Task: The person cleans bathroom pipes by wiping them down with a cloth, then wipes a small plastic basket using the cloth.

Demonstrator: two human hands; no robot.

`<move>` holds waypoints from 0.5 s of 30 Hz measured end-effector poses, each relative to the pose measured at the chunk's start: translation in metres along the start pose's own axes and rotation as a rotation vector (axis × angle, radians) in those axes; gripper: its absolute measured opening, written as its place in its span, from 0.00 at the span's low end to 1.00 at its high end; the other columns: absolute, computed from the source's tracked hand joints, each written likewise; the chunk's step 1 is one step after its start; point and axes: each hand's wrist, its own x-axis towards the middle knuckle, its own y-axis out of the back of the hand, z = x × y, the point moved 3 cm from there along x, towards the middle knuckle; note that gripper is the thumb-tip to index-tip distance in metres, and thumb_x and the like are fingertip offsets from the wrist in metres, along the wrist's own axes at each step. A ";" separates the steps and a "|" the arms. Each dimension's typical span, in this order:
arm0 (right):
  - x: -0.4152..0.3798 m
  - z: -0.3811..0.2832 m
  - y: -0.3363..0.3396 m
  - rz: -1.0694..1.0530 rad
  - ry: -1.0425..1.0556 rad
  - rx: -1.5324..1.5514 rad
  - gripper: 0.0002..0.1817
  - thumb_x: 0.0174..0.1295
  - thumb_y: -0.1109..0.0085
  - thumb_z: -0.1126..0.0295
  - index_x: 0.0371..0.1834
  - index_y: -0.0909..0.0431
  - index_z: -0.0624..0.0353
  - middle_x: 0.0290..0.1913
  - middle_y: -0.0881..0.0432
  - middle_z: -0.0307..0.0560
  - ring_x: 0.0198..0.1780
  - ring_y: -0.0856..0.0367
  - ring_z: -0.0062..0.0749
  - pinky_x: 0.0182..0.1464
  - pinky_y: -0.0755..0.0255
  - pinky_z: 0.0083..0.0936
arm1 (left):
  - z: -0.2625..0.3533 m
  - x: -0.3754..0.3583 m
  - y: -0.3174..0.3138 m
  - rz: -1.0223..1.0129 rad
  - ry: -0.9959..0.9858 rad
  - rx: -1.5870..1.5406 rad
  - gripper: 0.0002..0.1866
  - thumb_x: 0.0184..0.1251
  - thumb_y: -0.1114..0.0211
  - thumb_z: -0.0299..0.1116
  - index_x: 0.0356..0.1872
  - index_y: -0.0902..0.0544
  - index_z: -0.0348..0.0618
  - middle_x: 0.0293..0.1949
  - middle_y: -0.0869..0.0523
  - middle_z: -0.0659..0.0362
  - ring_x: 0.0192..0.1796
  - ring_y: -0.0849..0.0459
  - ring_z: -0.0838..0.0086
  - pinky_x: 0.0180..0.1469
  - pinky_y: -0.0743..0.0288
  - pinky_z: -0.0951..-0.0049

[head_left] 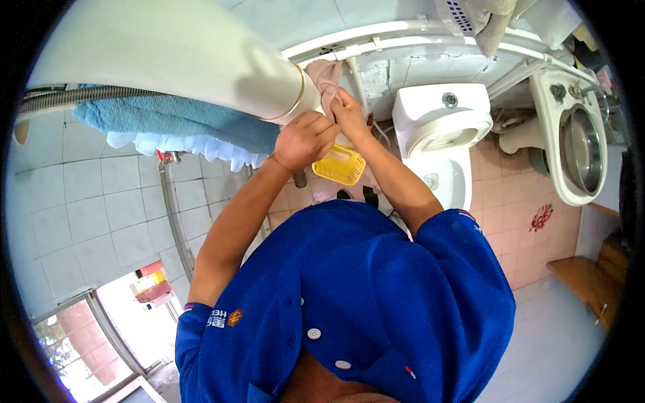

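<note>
Right hand (351, 119): pinched shut on the pink cloth (324, 72), 12 o'clock in view, beside the white pipe (168, 54) coming in from 10. Left hand (306, 142): clenched, at right's 8 o'clock, by pipe end; can't tell contents. Yellow basket (338, 166) at their 6.

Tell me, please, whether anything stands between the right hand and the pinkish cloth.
Nothing visible does: the right hand touches the pinkish cloth directly. The left hand is close beside, and the yellow basket shows below, not between them.
</note>
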 end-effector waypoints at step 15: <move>-0.040 0.027 -0.003 0.128 0.136 0.113 0.15 0.68 0.52 0.72 0.55 0.24 0.62 0.38 0.20 0.37 0.34 0.26 0.17 0.36 0.30 0.18 | 0.003 0.002 0.011 0.057 -0.090 -0.108 0.08 0.47 0.32 0.26 0.31 0.16 0.42 0.31 0.19 0.59 0.35 0.20 0.64 0.39 0.24 0.65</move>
